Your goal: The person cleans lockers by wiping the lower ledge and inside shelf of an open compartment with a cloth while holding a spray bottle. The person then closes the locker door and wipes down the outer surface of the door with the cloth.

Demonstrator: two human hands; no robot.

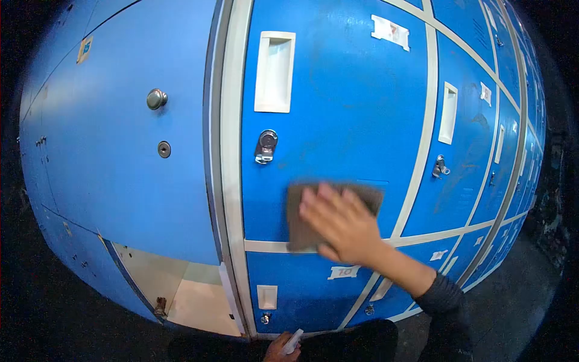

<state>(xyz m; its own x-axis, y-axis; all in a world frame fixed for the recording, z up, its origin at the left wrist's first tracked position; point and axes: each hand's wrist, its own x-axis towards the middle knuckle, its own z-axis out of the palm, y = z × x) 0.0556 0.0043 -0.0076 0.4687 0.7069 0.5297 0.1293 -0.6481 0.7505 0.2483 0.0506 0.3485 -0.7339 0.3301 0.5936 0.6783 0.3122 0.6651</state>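
My right hand [344, 223] presses a brown cloth [300, 232] flat against the lower part of a blue locker door [344, 114]. Its fingers are spread over the cloth and slightly blurred. At the bottom edge, my left hand [277, 349] is closed around a white object [293, 341] that looks like a spray bottle's head; the rest of it is out of view. Above the cloth, the door has a white recessed handle [275, 72], a metal lock [266, 146] and a worn white label [391, 32].
Light-blue lockers stand on the left, with a round knob [157, 99] and a keyhole [164, 149]. Below them, a compartment [202, 301] stands open. More blue lockers [464, 120] run off to the right. A smaller door [301, 301] labelled 10 is underneath. Dark floor [512, 295] shows at right.
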